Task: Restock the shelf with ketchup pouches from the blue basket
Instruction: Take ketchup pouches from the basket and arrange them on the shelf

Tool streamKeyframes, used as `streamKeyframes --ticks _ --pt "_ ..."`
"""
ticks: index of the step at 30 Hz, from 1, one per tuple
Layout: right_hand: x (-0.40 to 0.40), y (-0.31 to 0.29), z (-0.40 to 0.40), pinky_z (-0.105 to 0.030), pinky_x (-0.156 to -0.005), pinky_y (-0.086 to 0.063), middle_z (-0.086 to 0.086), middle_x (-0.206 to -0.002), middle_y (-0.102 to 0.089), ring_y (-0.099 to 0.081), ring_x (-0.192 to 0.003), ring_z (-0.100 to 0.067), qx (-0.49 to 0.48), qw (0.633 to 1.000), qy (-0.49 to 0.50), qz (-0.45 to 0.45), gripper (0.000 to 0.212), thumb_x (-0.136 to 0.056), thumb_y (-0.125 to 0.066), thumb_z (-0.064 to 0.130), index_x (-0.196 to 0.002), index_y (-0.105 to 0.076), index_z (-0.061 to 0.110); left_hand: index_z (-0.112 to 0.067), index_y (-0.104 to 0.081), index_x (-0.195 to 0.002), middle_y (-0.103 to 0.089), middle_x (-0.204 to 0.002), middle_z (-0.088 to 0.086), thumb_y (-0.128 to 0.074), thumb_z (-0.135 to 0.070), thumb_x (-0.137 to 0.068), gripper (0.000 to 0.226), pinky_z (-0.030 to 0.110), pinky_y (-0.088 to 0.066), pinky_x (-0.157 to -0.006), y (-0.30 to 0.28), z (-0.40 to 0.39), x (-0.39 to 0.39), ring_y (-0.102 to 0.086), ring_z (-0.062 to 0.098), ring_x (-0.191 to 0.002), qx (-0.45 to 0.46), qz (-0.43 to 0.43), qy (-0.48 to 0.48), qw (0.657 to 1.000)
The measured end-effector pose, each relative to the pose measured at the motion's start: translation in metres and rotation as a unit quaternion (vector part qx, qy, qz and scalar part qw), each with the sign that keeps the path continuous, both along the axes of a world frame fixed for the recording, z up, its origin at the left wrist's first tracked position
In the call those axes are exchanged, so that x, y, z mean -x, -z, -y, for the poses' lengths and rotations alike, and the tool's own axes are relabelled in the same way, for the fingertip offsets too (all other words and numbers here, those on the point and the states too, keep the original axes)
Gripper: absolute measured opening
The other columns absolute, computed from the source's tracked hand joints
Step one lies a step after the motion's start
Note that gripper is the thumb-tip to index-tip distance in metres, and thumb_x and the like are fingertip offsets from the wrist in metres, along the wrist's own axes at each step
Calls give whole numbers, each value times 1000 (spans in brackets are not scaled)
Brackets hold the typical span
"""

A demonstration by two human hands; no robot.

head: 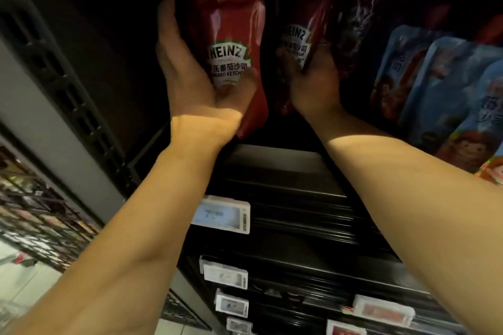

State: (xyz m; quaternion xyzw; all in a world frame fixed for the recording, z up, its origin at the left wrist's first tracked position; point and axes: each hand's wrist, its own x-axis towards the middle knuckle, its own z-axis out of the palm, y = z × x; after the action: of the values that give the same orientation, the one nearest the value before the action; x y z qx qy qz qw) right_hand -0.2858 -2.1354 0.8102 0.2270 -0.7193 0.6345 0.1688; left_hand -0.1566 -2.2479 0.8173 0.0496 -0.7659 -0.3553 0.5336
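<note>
Two upright red ketchup pouches (231,43)

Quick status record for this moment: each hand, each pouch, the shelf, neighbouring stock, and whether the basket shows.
left hand: cradles the left ketchup pouch from its left side, thumb across the lower front
right hand: grips the right ketchup pouch low down
pouches: both upright, spouts up, labels readable
shelf: dark, bare area in front of the pouches
neighbouring stock: blue pouches to the right
price tags: on shelf edges below
blue basket: not in view
</note>
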Motion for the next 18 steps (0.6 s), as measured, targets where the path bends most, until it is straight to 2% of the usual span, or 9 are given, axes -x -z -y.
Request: streamKeyframes --ticks 2,5,6,10,12,14,15,16,18 --pt "2 1 -1 -21 -79 -56 7 -96 -67 -67 -86 -7 -11 1000 8 -6 37 -92 -70 34 -118 -59 10 -17 -14 -159 -26 -154 16 -81 -47 -69 117 10 -37 -106 -1 -15 -10 -35 20 -136 69 56 -82 993" --pt "2 2 2 -28 -84 -54 -7 -109 -70 -68 -99 -20 -16 1000 24 -12 41 -91 -71 35 -119 -58 7 -23 1 -161 -29 -150 14 -81 -38 -71 122 50 -49 -104 3 -34 -9 -45 35 -131 72 163 -125 976" --pt "2 1 2 -30 -86 -54 -9 -112 -70 -68 -102 -22 -16 999 29 -14 43 -91 -70 35 -120 -58 6 -22 5 -161 -31 -148 16 -80 -31 -74 121 52 -50 -102 2 -36 -5 -48 37 -128 64 176 -117 975" --pt "7 0 -2 -31 -91 -53 -9 -118 -68 -66 -108 -22 -1 999 50 -14 46 -94 -67 34 -129 -54 6 -31 17 -158 -36 -149 17 -78 -20 -82 122 36 -40 -104 -4 -16 12 -51 34 -128 48 222 -46 973" --pt "11 0 -4 -22 -90 -49 -9 -120 -67 -65 -110 -23 7 997 74 -15 47 -95 -66 33 -132 -54 6 -35 20 -156 -40 -148 2 -79 -14 -81 126 33 -48 -104 -11 0 25 -54 11 -126 36 240 31 970" --pt "15 0 -5 -14 -86 -41 -10 -123 -66 -63 -114 -23 6 996 90 -19 49 -96 -65 33 -134 -52 5 -31 18 -158 -38 -137 -17 -79 -9 -81 126 12 -45 -93 -17 16 43 -46 -24 -110 45 240 76 967" --pt "17 1 -6 -13 -86 -39 -10 -125 -65 -62 -115 -23 5 996 92 -19 50 -97 -64 34 -136 -52 5 -30 16 -159 -37 -133 -20 -79 -7 -80 125 7 -40 -89 -19 23 52 -42 -31 -103 41 237 90 966" --pt "18 1 -5 -12 -86 -38 -10 -126 -65 -62 -116 -23 4 995 93 -20 51 -97 -63 34 -137 -51 5 -31 14 -159 -36 -134 -20 -79 -6 -80 124 9 -40 -91 -21 28 60 -41 -30 -106 26 237 102 966" --pt "21 2 -5 -12 -87 -37 -10 -128 -64 -61 -118 -24 -1 996 91 -23 53 -98 -62 35 -140 -48 6 -33 13 -159 -37 -148 -11 -79 -8 -81 123 28 -44 -108 -22 34 74 -44 -9 -127 -8 236 117 965"
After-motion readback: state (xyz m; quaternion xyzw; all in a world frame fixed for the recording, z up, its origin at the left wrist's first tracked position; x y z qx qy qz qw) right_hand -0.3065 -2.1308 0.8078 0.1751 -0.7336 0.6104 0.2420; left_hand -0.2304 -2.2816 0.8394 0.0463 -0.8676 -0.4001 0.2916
